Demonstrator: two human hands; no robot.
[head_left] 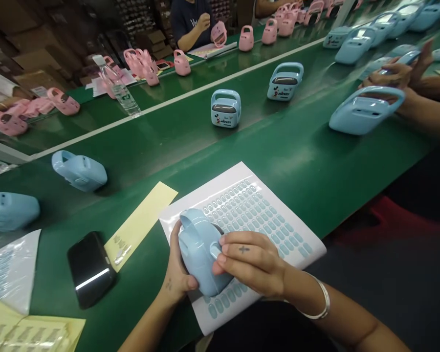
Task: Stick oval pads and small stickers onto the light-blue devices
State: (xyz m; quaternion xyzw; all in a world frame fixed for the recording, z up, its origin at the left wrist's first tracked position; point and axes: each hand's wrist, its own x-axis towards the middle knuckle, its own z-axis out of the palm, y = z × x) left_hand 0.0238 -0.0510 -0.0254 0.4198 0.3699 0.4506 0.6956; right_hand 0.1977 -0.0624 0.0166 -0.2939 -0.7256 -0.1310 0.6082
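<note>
My left hand (176,274) is wrapped round a light blue plastic device with a carry handle (200,244), holding it tilted above a white sheet (304,259). The fingers of my right hand (254,261) are pinched together against the device's side. At their tips shows a small, shiny oval sticker (215,250), which touches or nearly touches the blue shell. Rows of similar light blue oval stickers (267,215) cover the sheet, partly hidden by the device and my right hand.
A black phone (91,269) and yellow strip (143,225) lie at left. Blue devices (226,110) with Mickey prints stand on the green table (161,146). A co-worker's hands (399,73) are at right, another person (192,24) across. Behind stand a bottle (117,88) and pink devices (182,63).
</note>
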